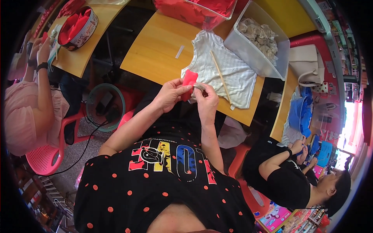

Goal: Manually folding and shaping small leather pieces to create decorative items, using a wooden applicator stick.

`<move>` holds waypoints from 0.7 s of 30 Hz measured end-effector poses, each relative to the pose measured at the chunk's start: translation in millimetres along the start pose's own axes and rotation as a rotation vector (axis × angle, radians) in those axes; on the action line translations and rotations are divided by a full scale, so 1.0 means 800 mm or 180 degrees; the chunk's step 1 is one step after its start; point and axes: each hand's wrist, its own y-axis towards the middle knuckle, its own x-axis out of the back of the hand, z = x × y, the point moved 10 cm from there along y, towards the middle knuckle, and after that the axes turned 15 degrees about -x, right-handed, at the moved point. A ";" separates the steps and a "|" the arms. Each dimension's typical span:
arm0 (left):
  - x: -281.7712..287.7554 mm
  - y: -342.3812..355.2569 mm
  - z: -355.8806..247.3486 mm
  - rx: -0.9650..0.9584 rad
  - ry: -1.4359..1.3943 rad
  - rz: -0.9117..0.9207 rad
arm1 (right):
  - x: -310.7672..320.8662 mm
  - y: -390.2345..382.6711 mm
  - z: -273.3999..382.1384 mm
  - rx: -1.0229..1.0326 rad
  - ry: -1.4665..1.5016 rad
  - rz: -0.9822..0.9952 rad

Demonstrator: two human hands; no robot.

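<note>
Fingers [178, 82] of the left hand [169, 97] are clamped on a red cloth piece [190, 77], gripped low, so its upper end is left standing free and visible. Right hand [208, 101]: thumb and fingers are pinched on a small grey bundle [199, 86]; its make-up can't be told, mostly covered. Both items are held side by side at the tabletop's [151, 42] near edge, in front of the chest, likely for short reach and a clear view. Whether they touch can't be told.

White sleeveless shirt [237, 64] is spread under the work zone, probably as a soft mat. Wooden stick [220, 73] is laid diagonally across it, held by neither hand, presumably parked within right-hand reach. Bin of red pieces [228, 18] and translucent bin [248, 62] of crumpled grey-beige pieces [258, 35] are set beyond the shirt, likely to free the near side. White strip [179, 51] is left lying to the shirt's left.
</note>
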 end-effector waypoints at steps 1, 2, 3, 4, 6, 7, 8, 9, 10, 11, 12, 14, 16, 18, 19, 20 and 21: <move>0.000 0.000 -0.002 -0.0048 0.0071 -0.0007 | 0.003 0.001 -0.001 -0.0048 0.0103 -0.0085; -0.001 0.000 -0.002 -0.0052 0.0069 -0.0011 | 0.002 0.000 0.001 -0.0046 0.0101 -0.0080; -0.003 -0.001 -0.001 -0.0051 0.0012 -0.0002 | 0.009 -0.004 0.012 0.0144 -0.0104 -0.0308; -0.005 -0.001 0.000 -0.0046 -0.0043 0.0011 | 0.015 -0.009 0.022 0.0334 -0.0306 -0.0542; -0.007 0.000 0.002 -0.0084 -0.0190 -0.0025 | 0.012 -0.014 0.030 0.0609 -0.0462 -0.0559; -0.007 0.001 0.004 -0.0114 -0.0337 -0.0059 | 0.009 -0.019 0.038 0.0878 -0.0620 -0.0579; -0.007 0.001 0.005 -0.0112 -0.0338 -0.0058 | 0.009 -0.019 0.038 0.0877 -0.0622 -0.0581; -0.005 0.003 0.005 -0.0154 -0.0375 -0.0104 | 0.007 -0.019 0.041 0.0974 -0.0750 -0.0568; -0.004 0.005 0.004 -0.0195 -0.0412 -0.0150 | 0.004 -0.020 0.043 0.1069 -0.0879 -0.0555; -0.003 0.006 0.005 -0.0191 -0.0413 -0.0150 | 0.005 -0.018 0.042 0.1065 -0.0881 -0.0557; -0.003 0.007 0.004 -0.0226 -0.0418 -0.0133 | 0.001 -0.016 0.038 0.1044 -0.0978 -0.0449; 0.000 0.008 0.003 -0.0258 -0.0422 -0.0122 | -0.002 -0.013 0.033 0.1018 -0.1075 -0.0338; 0.002 0.008 0.000 -0.0329 -0.0312 -0.0072 | -0.013 -0.017 0.037 0.1308 -0.1492 -0.0133; 0.002 0.008 -0.001 -0.0330 -0.0298 -0.0078 | -0.011 -0.011 0.027 0.1006 -0.1198 0.0088; 0.002 0.007 -0.003 -0.0338 -0.0284 -0.0082 | -0.013 -0.006 0.017 0.0710 -0.0903 0.0307; 0.003 0.008 -0.004 -0.0339 -0.0281 -0.0086 | -0.014 -0.006 0.015 0.0709 -0.0900 0.0311; 0.001 0.009 -0.004 -0.0296 -0.0260 -0.0012 | -0.014 -0.002 0.002 0.0395 -0.0339 0.0518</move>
